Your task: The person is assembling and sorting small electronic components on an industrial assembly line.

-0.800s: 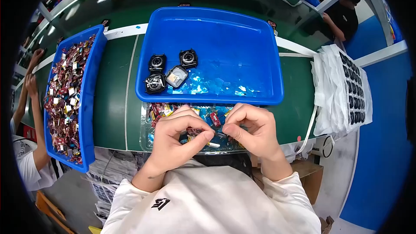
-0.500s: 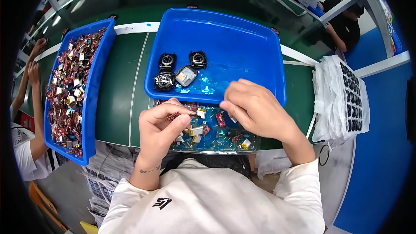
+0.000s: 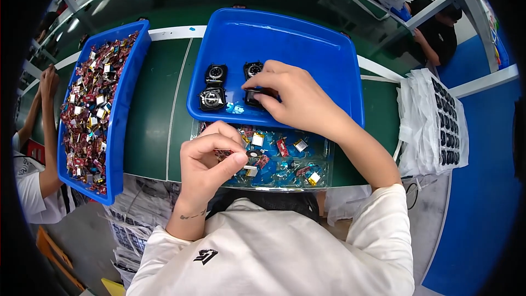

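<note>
My left hand [image 3: 205, 159] is closed in a pinch on a small red circuit board [image 3: 222, 154]; a round black part [image 3: 254, 154] shows just past the fingertips. My right hand [image 3: 298, 96] reaches into a blue tray [image 3: 274, 17], its thumb and fingers closed around a black watch case [image 3: 252, 97] at the tray's near side. Two other black watch cases [image 3: 212, 98] sit at the tray's left, and a third case [image 3: 252, 69] lies partly behind my right fingers. Blue film scraps [image 3: 234, 108] lie on the tray floor.
Below my hands, a clear plastic sheet holds loose red boards [image 3: 282, 147] and silver batteries [image 3: 258, 139]. A long blue bin [image 3: 118, 131] heaped with boards stands left. Bagged stacks of black parts [image 3: 433, 120] are at right. Co-workers sit left and far right.
My right hand has moved left and further into the tray, taking hold of a watch case where an open-faced one lay. My left hand still pinches the board, turned slightly.
</note>
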The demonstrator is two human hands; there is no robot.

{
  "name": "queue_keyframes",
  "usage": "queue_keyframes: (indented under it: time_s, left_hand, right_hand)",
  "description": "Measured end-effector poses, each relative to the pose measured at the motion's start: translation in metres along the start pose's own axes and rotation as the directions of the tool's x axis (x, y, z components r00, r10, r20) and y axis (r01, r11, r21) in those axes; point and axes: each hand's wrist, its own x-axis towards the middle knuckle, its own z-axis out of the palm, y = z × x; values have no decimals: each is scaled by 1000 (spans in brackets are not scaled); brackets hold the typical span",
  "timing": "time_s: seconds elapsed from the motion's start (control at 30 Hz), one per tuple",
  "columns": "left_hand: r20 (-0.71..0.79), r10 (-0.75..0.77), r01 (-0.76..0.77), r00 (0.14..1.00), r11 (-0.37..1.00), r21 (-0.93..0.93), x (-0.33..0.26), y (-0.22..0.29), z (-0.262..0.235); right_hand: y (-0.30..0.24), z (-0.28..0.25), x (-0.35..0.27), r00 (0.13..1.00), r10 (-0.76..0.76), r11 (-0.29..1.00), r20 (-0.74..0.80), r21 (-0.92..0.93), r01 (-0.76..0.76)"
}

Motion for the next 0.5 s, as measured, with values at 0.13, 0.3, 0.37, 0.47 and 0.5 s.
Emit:
queue_keyframes:
  time_s: [0.13, 0.3, 0.37, 0.47, 0.5]
  left_hand:
    - [-44, 98, -87, 994, 974, 209, 3, -3, 8]
    - [-19, 103, -88, 995, 920, 383, 12, -3, 30]
    - [-43, 132, -101, 990, 899, 427, 14, -4, 36]
    - [-47, 100, -68, 994, 886, 458, 14, -7, 40]
    - [-51, 93, -58, 994, 879, 474, 14, -7, 40]
  right_hand:
    - [-17, -6, -41, 947, 322, 832, -10, 481, -278]
    - [-44, 2, -76, 850, 523, 554, -68, 785, -278]
    - [-54, 7, -82, 832, 548, 487, -80, 840, -240]
    - [-55, 15, -89, 823, 556, 419, -117, 895, -156]
    - [-54, 18, -90, 831, 539, 416, -140, 902, -118]
